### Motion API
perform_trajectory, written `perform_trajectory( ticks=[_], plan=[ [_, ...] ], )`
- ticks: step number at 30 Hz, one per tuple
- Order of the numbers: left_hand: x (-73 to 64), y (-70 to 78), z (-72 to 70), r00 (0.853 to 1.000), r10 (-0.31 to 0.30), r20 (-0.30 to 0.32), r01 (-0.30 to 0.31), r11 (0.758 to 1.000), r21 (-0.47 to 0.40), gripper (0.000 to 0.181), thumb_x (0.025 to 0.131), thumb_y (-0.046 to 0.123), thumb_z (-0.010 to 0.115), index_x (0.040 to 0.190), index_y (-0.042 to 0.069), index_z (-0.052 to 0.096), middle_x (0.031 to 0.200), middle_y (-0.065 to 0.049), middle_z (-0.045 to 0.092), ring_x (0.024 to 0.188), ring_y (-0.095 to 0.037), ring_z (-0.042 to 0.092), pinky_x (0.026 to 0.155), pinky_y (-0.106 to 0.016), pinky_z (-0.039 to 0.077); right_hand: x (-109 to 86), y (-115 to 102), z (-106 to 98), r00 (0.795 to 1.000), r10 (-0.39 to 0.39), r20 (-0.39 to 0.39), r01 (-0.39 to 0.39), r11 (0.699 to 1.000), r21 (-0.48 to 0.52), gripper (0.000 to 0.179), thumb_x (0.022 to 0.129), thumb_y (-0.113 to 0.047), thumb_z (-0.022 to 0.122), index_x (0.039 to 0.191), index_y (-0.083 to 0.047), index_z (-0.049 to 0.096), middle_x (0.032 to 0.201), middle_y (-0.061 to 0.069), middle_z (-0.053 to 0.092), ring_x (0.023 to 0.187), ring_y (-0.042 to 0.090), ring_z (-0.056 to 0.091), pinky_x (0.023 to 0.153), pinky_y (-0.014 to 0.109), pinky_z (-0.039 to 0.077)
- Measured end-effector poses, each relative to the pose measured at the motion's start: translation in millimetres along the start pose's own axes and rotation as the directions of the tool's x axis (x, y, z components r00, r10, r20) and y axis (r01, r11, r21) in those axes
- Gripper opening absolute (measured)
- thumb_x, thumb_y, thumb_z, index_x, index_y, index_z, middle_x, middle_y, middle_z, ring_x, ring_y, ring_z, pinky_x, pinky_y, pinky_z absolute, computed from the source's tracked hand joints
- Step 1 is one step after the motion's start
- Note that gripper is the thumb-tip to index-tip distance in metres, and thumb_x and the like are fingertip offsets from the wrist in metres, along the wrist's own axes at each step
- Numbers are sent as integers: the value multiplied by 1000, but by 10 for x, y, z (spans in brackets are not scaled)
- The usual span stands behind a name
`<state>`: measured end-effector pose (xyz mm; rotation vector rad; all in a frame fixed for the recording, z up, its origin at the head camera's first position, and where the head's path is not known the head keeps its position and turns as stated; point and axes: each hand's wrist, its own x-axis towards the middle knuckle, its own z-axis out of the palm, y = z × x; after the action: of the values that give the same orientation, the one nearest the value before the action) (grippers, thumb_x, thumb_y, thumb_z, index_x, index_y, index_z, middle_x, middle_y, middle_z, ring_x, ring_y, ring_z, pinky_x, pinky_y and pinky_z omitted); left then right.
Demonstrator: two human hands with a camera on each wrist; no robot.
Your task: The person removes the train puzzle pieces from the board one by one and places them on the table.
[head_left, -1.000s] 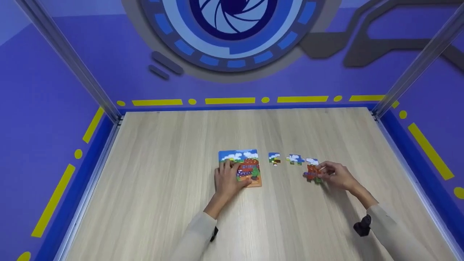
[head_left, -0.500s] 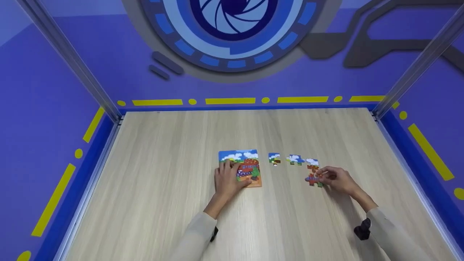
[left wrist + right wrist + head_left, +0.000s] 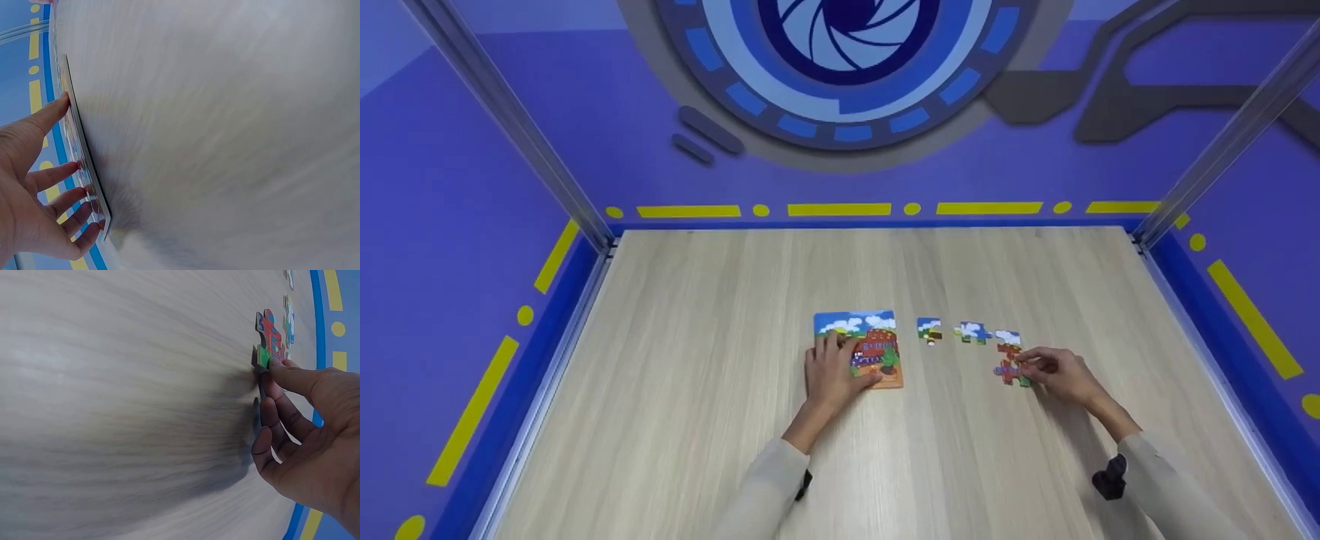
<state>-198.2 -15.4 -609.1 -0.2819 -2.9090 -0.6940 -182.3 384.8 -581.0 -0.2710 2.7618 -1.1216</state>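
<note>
My left hand [image 3: 834, 375] rests on a colourful picture-puzzle board [image 3: 880, 346] with a sky, clouds and a red vehicle. In the left wrist view the spread fingertips touch the board's face [image 3: 72, 135], and the thumb lies near its edge. To the right, my right hand [image 3: 1063, 375] pinches a red and green jigsaw piece [image 3: 1009, 373] between thumb and fingers at its right side. The right wrist view shows this piece [image 3: 271, 333] tilted slightly off the table, the thumb on its green corner. Just above it lies a cloud-and-red jigsaw piece [image 3: 1008, 340]; the fingers partly cover the gap between them.
Two more loose jigsaw pieces lie between board and right hand: a cloud piece [image 3: 973, 331] and a piece with a straight top edge [image 3: 929, 328]. The wooden table [image 3: 720, 315] is bounded by blue-purple walls [image 3: 570, 165] at the back and sides.
My right hand has drawn the red and green piece toward the table's front, uncovering the lower part of the piece above it. The left hand stays on the board.
</note>
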Motion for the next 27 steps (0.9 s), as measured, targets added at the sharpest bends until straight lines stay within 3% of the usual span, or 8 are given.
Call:
perform_trajectory(
  ticks=[4,15,27],
  plan=[
    [11,4,-2,1000,1,0,-1,1000,2,76,74,58,85,133,15,67,126,-12,57,117,-29,50,95,-49,43,-10,25,6,1000,-13,-19,13,1000,-18,20,96,0,66,114,2,72,101,18,75,78,7,61,65,19,45],
    [-7,-11,-1,1000,5,1,-5,1000,19,76,74,60,84,132,15,67,126,-12,58,117,-30,51,96,-50,43,-43,54,40,999,-22,-41,20,999,-39,28,87,-5,78,113,4,73,87,10,66,72,2,49,63,19,41],
    [18,-19,-15,999,-4,38,3,1000,21,75,76,60,82,132,13,67,126,-13,55,118,-31,50,96,-49,43,-40,2,61,999,36,-37,-36,999,-8,31,90,-5,76,118,5,70,87,11,67,72,5,50,59,20,39]
  ],
)
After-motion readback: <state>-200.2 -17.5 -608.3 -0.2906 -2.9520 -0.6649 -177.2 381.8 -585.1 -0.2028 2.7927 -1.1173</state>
